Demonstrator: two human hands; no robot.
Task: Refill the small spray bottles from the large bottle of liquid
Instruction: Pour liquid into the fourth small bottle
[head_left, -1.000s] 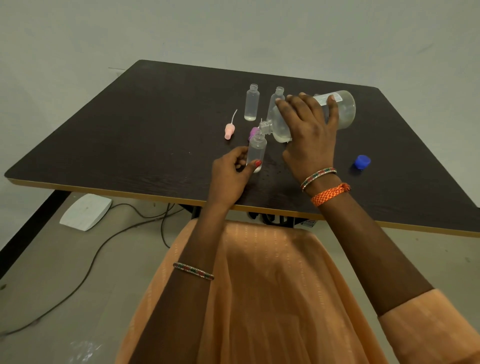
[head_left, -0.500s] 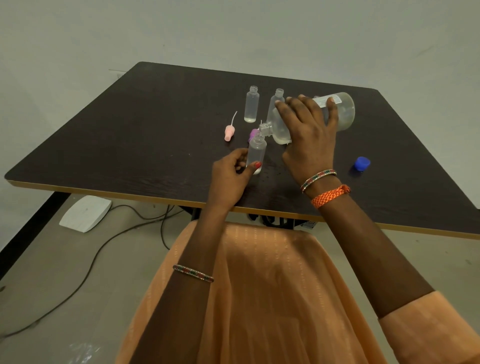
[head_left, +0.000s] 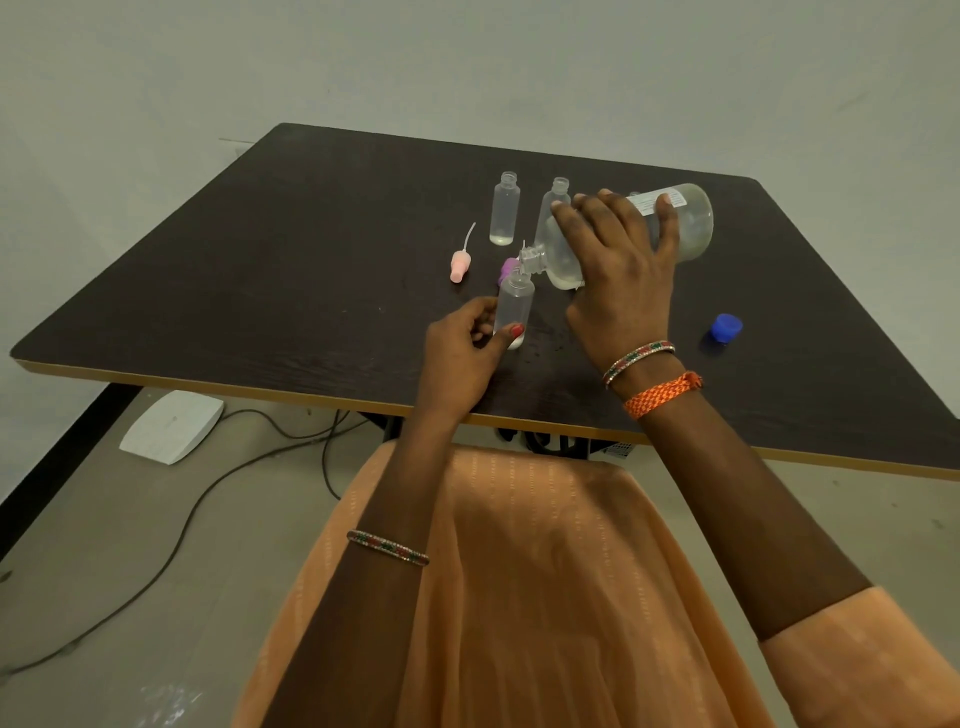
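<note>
My right hand (head_left: 618, 275) grips the large clear bottle (head_left: 685, 223), tipped on its side with its neck (head_left: 531, 260) over the mouth of a small clear bottle (head_left: 514, 306). My left hand (head_left: 462, 353) pinches that small bottle near its base and keeps it upright on the dark table (head_left: 260, 270). Two more small open bottles stand behind: one (head_left: 504, 215) holds a little liquid, the other (head_left: 556, 200) is partly hidden by my right hand. A pink spray top (head_left: 461, 262) with a thin tube lies on the table. A purple top (head_left: 506, 270) shows behind the held bottle.
The blue cap (head_left: 726, 327) lies on the table to the right of my right wrist. Small droplets spot the table near the held bottle. Below the table's near edge are my orange-clad lap, a white box (head_left: 171, 426) and cables on the floor.
Both hands and both bottles hold nearly the same pose; only the camera view has shifted slightly.
</note>
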